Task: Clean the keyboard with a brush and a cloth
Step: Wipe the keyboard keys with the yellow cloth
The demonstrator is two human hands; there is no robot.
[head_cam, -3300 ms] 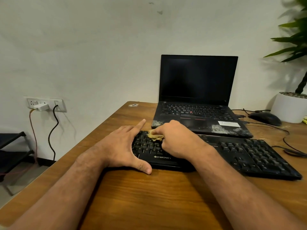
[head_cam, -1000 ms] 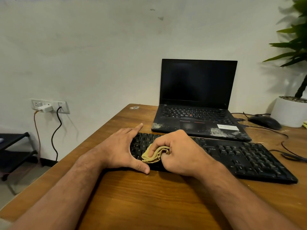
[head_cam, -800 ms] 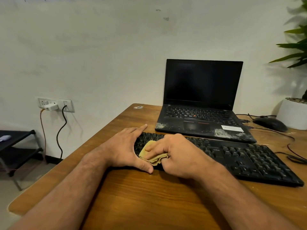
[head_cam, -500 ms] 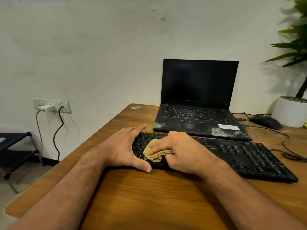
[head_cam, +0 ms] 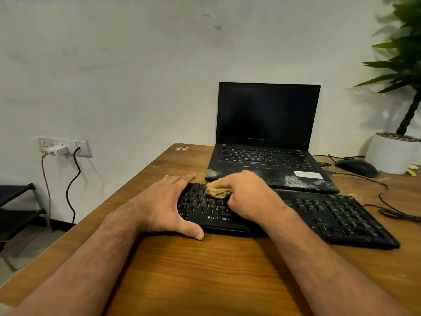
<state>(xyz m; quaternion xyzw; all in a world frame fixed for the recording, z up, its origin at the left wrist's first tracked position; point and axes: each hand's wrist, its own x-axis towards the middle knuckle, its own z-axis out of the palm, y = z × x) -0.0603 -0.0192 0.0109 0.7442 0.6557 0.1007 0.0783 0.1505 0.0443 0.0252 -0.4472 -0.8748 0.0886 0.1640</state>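
A black keyboard (head_cam: 330, 215) lies across the wooden desk (head_cam: 216, 270) in front of me. My left hand (head_cam: 166, 206) rests flat over its left end, fingers straight and thumb along the front edge. My right hand (head_cam: 248, 197) grips a crumpled yellow-brown cloth (head_cam: 216, 190) and presses it on the upper key rows near the left end. No brush is in view.
An open black laptop (head_cam: 266, 137) stands just behind the keyboard. A black mouse (head_cam: 356, 167) with cables and a white plant pot (head_cam: 394, 153) sit at the right. A wall socket (head_cam: 61, 145) with plugs is at the left, past the desk edge.
My right hand has slid the cloth from the front key rows up to the back rows of the keyboard. My left hand has stayed on the keyboard's left end.
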